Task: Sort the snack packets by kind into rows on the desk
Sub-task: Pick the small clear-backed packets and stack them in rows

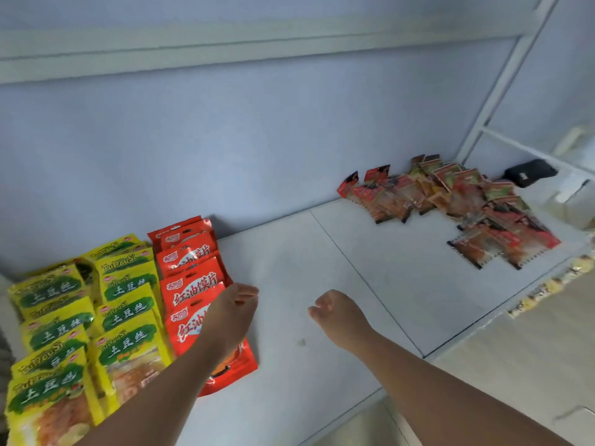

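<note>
Left hand [232,312] sits over the right edge of the red packets [190,278] row, fingers loosely curled, nothing pinched; can't tell if it touches the packet. Yellow packets [77,333] lie in two rows just left of the red row. Right hand [336,312] is near the left one, above the desk [322,252], loosely curled, empty. Small mixed packets [450,204] are piled well beyond the right hand, far right
</note>
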